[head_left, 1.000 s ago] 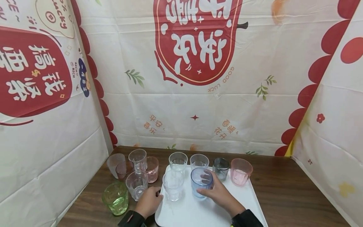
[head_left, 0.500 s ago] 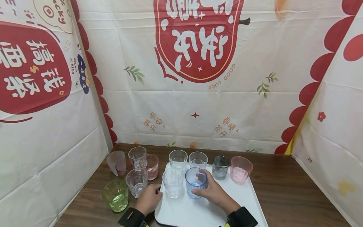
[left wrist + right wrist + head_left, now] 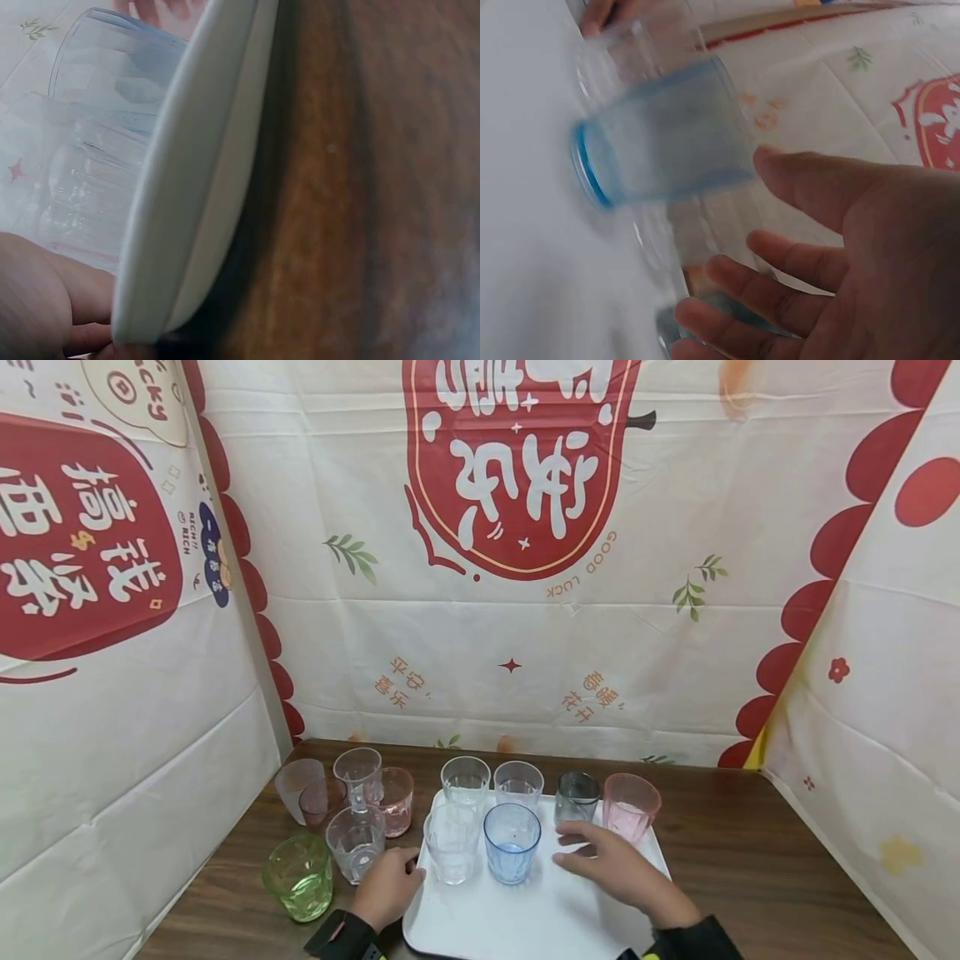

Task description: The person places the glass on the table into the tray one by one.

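A blue glass (image 3: 512, 852) stands upright on the white tray (image 3: 517, 927), beside a clear glass (image 3: 452, 856) to its left. To the right of the blue glass, my right hand (image 3: 622, 870) is held apart from it with fingers spread and nothing in them. The right wrist view shows the thumb pointing toward the blue glass (image 3: 664, 139). My left hand (image 3: 386, 889) holds the tray's left edge; in the left wrist view its fingers (image 3: 90, 300) are at the tray rim (image 3: 176, 195). Behind stand two more clear glasses (image 3: 519, 783), a grey glass (image 3: 576, 806) and a pink glass (image 3: 632, 806).
Left of the tray, several glasses crowd the wooden table (image 3: 757, 860): a green glass (image 3: 300, 878), a clear glass (image 3: 356, 847), a pink glass (image 3: 397, 803) and others behind. Printed white cloth (image 3: 480, 635) encloses the table at the back and sides.
My right hand held the blue glass, shifted it left toward the clear glass, then let go and drew back to the right. The left hand stays at the tray edge.
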